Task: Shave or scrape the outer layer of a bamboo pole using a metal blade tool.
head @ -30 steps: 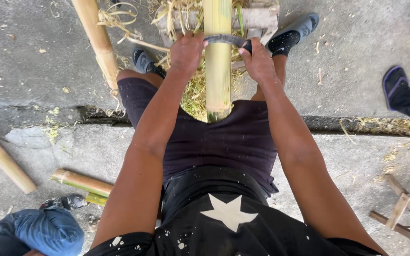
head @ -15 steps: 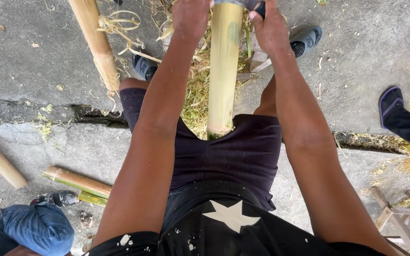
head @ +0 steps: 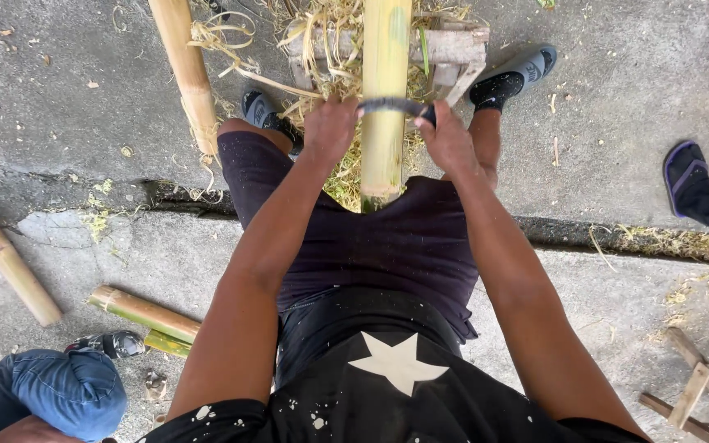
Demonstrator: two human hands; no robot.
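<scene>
While both arms stretch straight out over the lap, the big bamboo pole [head: 386,98] runs from between the knees away toward the top of the view, its near cut end resting at the dark shorts [head: 387,246]. Left hand [head: 330,129] is clenched around one end of a curved blade [head: 391,106] on the pole's left side, right hand [head: 446,139] is gripping the dark handle end on the pole's right, so the blade sits across the top of the pole, touching it.

No containers anywhere that I can see, just stuff lying on the concrete floor [head: 84,107]. A second long bamboo pole [head: 184,74] lies just left of the legs, another one [head: 3,254] slants at the far left edge, and a short green-ish cut piece [head: 143,314] lies near a person's blue-jeaned knee [head: 51,392]. Wooden block [head: 445,47] under the pole, shavings [head: 322,33] piled around it. Feet in grey slides [head: 520,72] either side. Someone else's sandalled foot [head: 687,176] at the right edge, a wooden frame [head: 703,385] bottom right.
</scene>
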